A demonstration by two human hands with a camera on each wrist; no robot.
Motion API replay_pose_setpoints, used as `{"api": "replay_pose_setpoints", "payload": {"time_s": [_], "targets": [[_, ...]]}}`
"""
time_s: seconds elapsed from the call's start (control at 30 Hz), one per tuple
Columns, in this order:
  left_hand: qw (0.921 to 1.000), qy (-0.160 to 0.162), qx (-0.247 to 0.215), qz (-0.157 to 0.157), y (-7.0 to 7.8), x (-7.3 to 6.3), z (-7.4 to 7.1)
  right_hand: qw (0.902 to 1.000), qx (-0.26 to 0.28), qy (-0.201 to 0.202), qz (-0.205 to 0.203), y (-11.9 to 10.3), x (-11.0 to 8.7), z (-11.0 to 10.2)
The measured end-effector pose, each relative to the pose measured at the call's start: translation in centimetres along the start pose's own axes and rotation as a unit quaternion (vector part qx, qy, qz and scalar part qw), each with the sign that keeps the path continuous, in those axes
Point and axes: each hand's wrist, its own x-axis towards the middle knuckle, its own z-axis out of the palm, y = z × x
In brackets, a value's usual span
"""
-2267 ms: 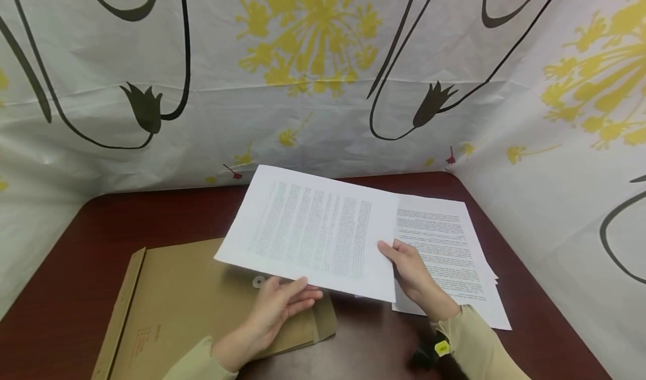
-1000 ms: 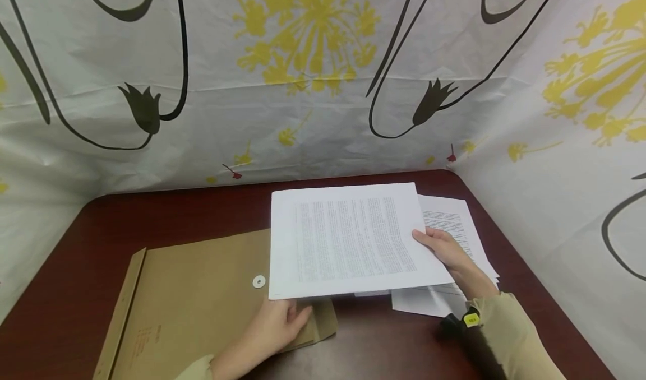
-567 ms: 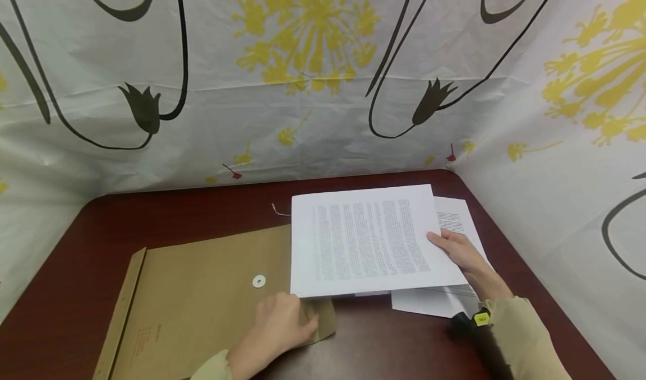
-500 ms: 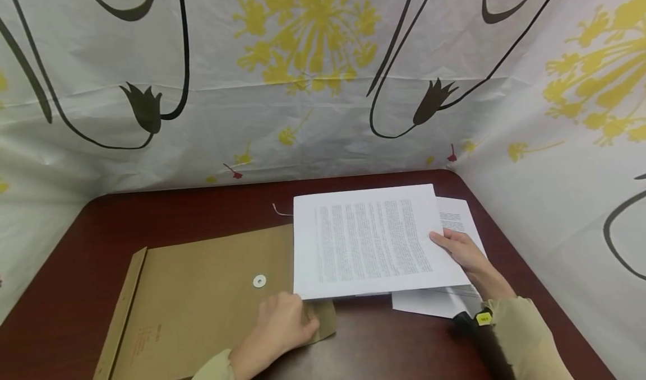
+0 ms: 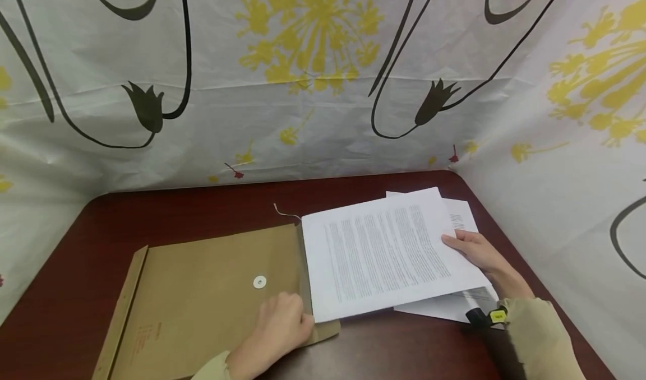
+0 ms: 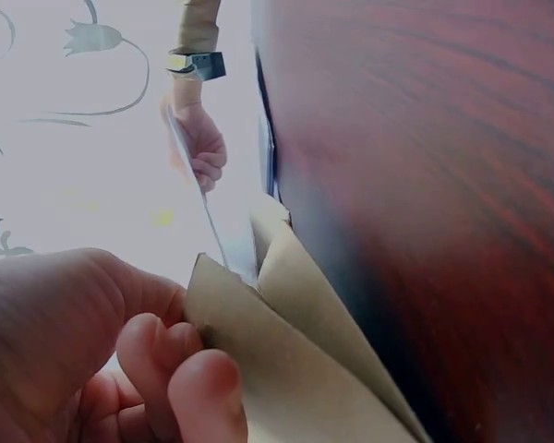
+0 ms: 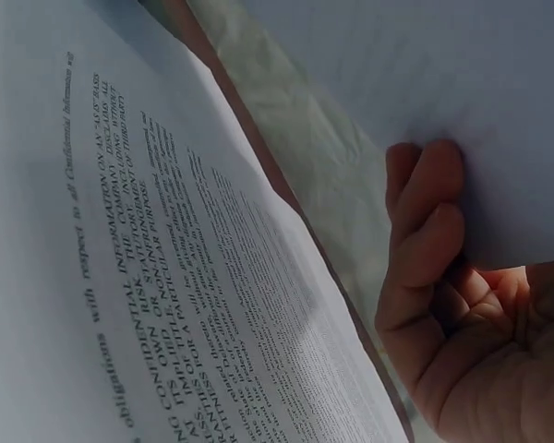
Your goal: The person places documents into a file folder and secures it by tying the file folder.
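Printed sheets (image 5: pixel 381 256), pinched at the right end by the right hand (image 5: pixel 481 251), extend lengthwise leftward to the mouth of the brown envelope (image 5: pixel 207 296), whose lip the nearer left hand (image 5: pixel 280 324) grips beside the sheets' near corner.

Brown envelope (image 5: pixel 202 290); white paper (image 5: pixel 378 256) with dark print; reddish-brown bench (image 5: pixel 378 352); white cloth (image 5: pixel 227 116), floral-patterned in yellow and charcoal.

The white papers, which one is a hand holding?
The top paper, nearest the envelope: the right hand grips its edge, while the other papers lie on the table.
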Motion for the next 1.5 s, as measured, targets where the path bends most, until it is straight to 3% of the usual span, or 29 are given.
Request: {"api": "replay_pose_setpoints", "payload": {"time_s": [0.23,0.63,1.07,1.5], "targets": [[0.9998,0.015,-0.008,-0.005,0.1,-0.4,-0.9,0.9966,0.037,-0.074,0.005,0.0,0.5,0.4],[0.9996,0.011,-0.024,0.002,0.0,-0.6,-1.9,0.9958,-0.011,-0.090,0.012,-0.8,2.3,0.8],[0.9998,0.015,-0.011,0.009,-0.1,-0.8,-2.2,0.9969,0.041,-0.065,0.017,-0.7,3.2,3.2],[0.9998,0.007,-0.013,0.016,-0.1,-0.5,-2.5,0.9958,0.060,-0.067,0.016,-1.3,2.6,7.3]]}}
